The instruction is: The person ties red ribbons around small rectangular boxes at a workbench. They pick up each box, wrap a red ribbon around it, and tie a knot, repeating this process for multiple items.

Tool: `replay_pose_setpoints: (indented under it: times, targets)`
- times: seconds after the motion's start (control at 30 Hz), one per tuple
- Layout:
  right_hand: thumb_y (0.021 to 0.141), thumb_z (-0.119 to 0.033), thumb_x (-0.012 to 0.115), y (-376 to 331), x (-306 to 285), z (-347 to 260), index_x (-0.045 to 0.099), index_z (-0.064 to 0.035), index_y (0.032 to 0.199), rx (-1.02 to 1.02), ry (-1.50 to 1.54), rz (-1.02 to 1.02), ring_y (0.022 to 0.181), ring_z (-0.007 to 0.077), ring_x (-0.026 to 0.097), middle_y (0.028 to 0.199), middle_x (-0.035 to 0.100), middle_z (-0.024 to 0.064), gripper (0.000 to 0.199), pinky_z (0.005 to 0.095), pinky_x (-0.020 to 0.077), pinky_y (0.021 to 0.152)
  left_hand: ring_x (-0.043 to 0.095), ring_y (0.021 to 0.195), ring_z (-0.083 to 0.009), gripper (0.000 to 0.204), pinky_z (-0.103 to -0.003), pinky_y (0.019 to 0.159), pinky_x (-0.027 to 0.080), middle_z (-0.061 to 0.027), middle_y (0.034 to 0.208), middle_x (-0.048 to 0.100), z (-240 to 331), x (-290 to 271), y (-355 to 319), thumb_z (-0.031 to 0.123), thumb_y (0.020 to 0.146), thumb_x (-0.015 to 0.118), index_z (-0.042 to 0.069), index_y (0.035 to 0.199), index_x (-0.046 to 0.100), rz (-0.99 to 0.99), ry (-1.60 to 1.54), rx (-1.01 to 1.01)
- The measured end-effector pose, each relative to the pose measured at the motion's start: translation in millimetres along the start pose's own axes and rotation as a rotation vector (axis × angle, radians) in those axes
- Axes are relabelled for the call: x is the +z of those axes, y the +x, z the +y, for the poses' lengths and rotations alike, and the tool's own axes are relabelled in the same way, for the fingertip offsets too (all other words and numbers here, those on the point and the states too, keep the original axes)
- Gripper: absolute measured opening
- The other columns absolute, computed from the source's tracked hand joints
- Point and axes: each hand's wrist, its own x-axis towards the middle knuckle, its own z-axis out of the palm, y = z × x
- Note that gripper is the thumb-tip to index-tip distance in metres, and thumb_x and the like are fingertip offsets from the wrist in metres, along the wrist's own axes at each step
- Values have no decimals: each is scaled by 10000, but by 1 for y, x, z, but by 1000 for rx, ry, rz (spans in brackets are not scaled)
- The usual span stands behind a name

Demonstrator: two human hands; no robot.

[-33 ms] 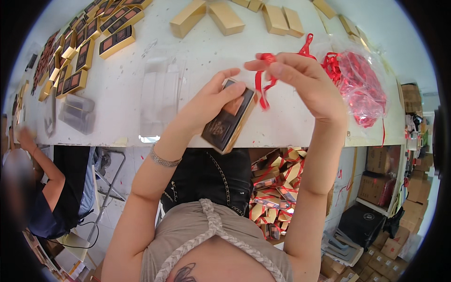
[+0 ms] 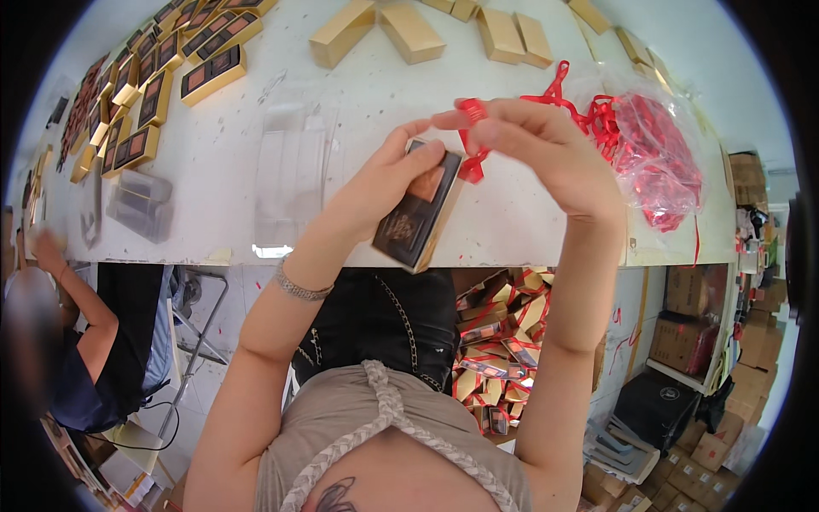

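Note:
My left hand (image 2: 384,175) grips a small gold box with a dark top (image 2: 411,224), which has a brown-orange window like a makeup palette. The box is tilted, held by its upper end over the table's front edge. Close by on its right, my right hand (image 2: 542,141) pinches a red ribbon (image 2: 472,109) between thumb and fingers. Part of the ribbon hangs beside the box's upper end; whether it touches the box I cannot tell.
A clear bag of red ribbons (image 2: 657,154) lies at the right of the white table (image 2: 358,102). Gold boxes (image 2: 412,34) stand at the back, with dark-topped ones (image 2: 213,75) at left. Clear plastic trays (image 2: 290,188) lie left of my hands. Below is a pile of ribboned boxes (image 2: 503,341). A co-worker's arm (image 2: 90,311) shows at far left.
My right hand has shifted a little left with the ribbon, closer to the box. The box has turned slightly and risen a touch in my left hand.

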Motion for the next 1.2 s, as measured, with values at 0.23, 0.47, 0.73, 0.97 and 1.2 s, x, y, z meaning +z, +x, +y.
replay_pose_setpoints:
  times: [0.23,0.47,0.73,0.97,1.2]
  targets:
    - [757,-167,673,-33,52,-3,633,-100,721,-267,-782,201,1169,290,460,870,643,-1,85,636,86,1019,586,694,-89,452,-234,623,493,-59,736,594,5,-4,15,477,906,462,48,1017,554,90,-193,-33]
    - [712,-151,695,-60,58,-4,630,-123,686,-255,-828,141,1261,318,394,962,661,-24,75,589,5,1060,611,798,-154,844,-267,655,522,-129,976,575,3,3,20,366,823,671,-44,1379,187,70,89,68]
    - [701,-79,699,-74,57,22,633,-79,809,-304,-462,236,1009,229,578,791,661,14,127,468,196,1068,595,926,-145,681,-294,760,522,-122,1081,569,18,-6,5,212,860,628,0,1384,248,102,-252,281]
    - [772,-91,710,-47,76,80,591,-58,1011,-322,291,143,923,169,542,927,604,33,269,328,388,911,575,992,-172,639,-332,853,498,-85,1110,561,30,-5,-20,177,836,538,73,1403,263,16,-375,387]
    - [733,-91,747,-33,119,97,482,-51,1118,-297,704,197,1007,127,525,1072,541,25,470,296,389,916,564,1000,-160,559,-298,859,481,-84,1079,568,30,-8,-27,124,766,630,47,1275,411,140,-212,439]
